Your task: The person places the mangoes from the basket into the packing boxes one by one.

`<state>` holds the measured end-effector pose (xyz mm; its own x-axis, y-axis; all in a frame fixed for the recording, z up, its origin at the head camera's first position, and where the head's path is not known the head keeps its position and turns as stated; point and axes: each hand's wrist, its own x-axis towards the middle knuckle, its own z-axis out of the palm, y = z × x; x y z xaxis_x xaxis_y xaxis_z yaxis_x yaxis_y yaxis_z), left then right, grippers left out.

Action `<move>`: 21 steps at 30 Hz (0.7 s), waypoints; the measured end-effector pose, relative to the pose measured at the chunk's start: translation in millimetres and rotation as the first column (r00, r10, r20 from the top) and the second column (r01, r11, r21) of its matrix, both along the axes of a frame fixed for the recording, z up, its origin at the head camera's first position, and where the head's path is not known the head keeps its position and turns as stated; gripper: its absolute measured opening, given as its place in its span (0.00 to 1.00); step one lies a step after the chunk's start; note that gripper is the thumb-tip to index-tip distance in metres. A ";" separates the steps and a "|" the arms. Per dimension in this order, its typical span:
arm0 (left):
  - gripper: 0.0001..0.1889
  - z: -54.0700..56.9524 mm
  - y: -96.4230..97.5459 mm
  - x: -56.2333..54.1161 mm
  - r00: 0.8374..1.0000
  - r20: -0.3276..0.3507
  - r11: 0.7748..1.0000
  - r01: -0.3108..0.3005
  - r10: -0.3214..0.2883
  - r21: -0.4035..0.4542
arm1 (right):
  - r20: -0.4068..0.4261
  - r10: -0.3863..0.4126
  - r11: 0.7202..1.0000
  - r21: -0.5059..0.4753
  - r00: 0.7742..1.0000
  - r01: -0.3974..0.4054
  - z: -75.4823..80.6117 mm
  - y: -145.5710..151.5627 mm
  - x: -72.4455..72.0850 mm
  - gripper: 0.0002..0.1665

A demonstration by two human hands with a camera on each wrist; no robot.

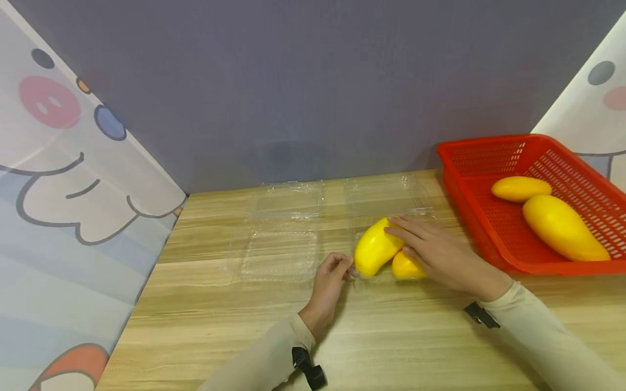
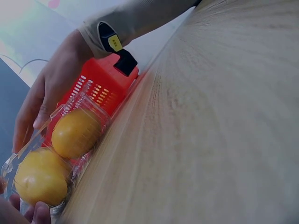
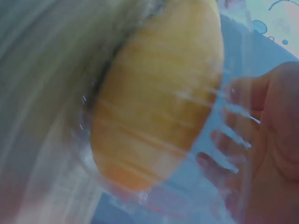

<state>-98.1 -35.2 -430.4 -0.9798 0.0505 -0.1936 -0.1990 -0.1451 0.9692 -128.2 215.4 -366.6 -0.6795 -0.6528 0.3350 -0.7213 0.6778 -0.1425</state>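
Observation:
Two yellow mangoes sit in a clear plastic clamshell box: a larger curved mango point(image 1: 377, 248) on the left and a second mango point(image 1: 408, 266) beside it, partly covered. At the box's near left corner my left hand point(image 1: 326, 285) pinches the plastic edge point(image 1: 353, 272). My right hand point(image 1: 440, 255) lies over the box's right side, its loosely straight fingers reaching onto the larger mango. Through the clear wall in the right wrist view, the second mango point(image 3: 156, 102) shows beside the right hand point(image 3: 275, 144). Both mangoes also appear side by side in the left wrist view.
A red plastic basket point(image 1: 504, 247) stands at the right with a small mango point(image 1: 520, 188) and a large mango point(image 1: 562, 228) inside. Left of the hands, another clear clamshell box point(image 1: 280, 255) lies open on the wooden table point(image 1: 195, 304). A grey wall point(image 1: 313, 92) rises behind.

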 end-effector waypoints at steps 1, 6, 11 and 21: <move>0.09 0.1 -0.1 0.0 1.000 0.000 1.000 0.002 -0.002 0.000 | 0.018 -0.007 1.000 0.001 1.000 0.007 -1.2 -1.4 0.3 0.32; 0.09 0.8 -0.3 -0.2 1.000 0.002 1.000 0.000 0.000 -0.003 | 0.107 -0.030 0.999 -0.012 0.994 0.032 -9.7 -7.0 -0.5 0.30; 0.09 1.0 -0.5 -0.4 1.000 0.002 1.000 -0.007 0.007 -0.009 | 0.126 -0.033 0.998 -0.049 0.991 0.040 -18.6 -12.1 -3.3 0.30; 0.10 1.0 0.8 0.5 1.000 0.009 1.000 -0.013 0.014 -0.019 | 0.139 -0.045 0.999 -0.014 0.989 0.048 -22.7 -13.6 -3.8 0.34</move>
